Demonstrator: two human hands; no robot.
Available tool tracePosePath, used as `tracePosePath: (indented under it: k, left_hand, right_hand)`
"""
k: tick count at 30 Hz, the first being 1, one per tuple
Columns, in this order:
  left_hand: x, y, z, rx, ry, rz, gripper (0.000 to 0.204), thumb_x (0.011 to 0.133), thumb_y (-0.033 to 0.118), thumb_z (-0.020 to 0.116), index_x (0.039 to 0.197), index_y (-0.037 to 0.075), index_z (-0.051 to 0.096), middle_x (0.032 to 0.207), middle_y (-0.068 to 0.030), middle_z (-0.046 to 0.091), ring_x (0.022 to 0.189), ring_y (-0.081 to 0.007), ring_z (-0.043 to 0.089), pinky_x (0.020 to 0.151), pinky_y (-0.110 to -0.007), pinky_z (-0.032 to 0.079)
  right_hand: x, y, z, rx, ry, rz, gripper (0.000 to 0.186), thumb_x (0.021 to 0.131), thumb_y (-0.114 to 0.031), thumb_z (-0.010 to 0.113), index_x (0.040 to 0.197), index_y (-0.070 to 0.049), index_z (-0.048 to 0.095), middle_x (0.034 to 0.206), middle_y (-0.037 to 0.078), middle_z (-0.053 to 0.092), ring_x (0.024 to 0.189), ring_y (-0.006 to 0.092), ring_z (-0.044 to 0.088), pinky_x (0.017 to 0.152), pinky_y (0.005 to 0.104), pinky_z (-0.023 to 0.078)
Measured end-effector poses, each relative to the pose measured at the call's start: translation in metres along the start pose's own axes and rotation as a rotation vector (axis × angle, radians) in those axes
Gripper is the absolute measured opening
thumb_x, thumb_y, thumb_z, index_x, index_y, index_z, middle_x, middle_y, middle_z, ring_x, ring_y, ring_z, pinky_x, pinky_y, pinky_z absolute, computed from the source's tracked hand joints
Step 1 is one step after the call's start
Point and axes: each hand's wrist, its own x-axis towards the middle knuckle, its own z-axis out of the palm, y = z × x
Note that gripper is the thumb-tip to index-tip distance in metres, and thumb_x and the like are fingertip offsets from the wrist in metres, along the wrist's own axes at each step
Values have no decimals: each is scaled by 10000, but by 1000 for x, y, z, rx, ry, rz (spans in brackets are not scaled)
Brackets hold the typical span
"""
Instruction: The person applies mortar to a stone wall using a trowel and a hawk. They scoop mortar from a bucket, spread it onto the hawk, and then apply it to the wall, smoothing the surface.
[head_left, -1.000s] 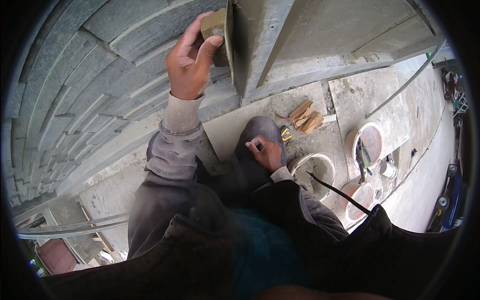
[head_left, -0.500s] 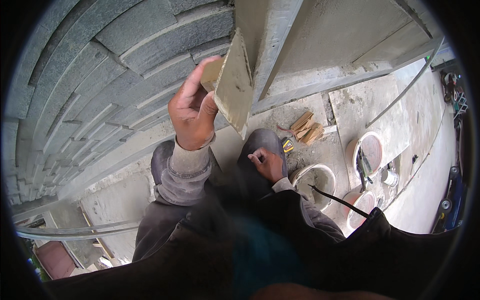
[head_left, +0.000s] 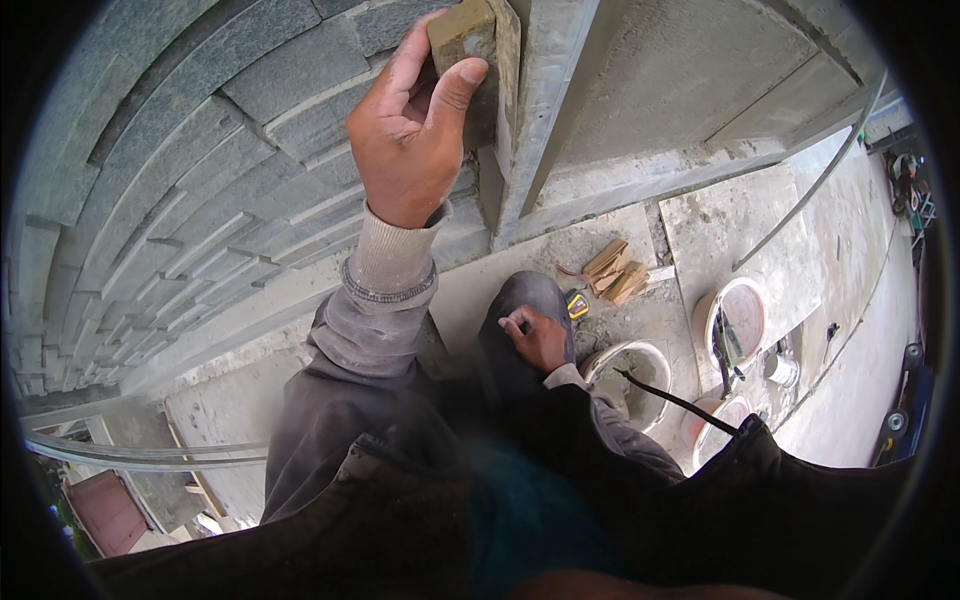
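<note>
My left hand (head_left: 405, 150) is raised at the top centre, its fingers and thumb wrapped round the block handle of a plastering float (head_left: 463, 32). The float's flat plate stands upright on the side away from my palm, along the edge of a grey rendered column (head_left: 547, 90); I cannot tell whether it touches. To the left of this hand runs a wall of staggered grey stone strips (head_left: 290, 70). My right hand (head_left: 540, 340) rests on my knee with its fingers curled in, and nothing shows in it.
Split wood pieces (head_left: 615, 272) and a yellow-and-black tape measure (head_left: 577, 304) lie on the floor beyond my right knee. Buckets stand at the right: one near (head_left: 655, 358), one farther off (head_left: 745, 287) with tools in it. A bent hose or rod (head_left: 810, 195) crosses the right side.
My left hand has moved up and slightly right with the float. The float's plate has turned and come up to the column's edge. My right hand stays on the knee.
</note>
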Motion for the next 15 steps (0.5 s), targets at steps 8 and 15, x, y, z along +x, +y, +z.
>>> tracePosePath:
  k: [8,15]
  left_hand:
    - [-41,33,-18,-217,-43,91,551,929,109,732,1392,-90,511,1246,-150,653,1115,-190,622,964,-309,492]
    - [3,-12,-21,-129,-69,17,519,964,162,701,1395,-68,526,1217,-116,668,1082,-143,620,950,-275,483]
  right_hand:
    - [2,-5,-4,-10,-50,29,244,877,-367,739,817,-142,667,750,43,702,716,273,696,624,407,508]
    - [1,-1,-4,-14,-63,36,256,873,-382,744,808,-146,670,748,29,703,718,269,698,618,397,513]
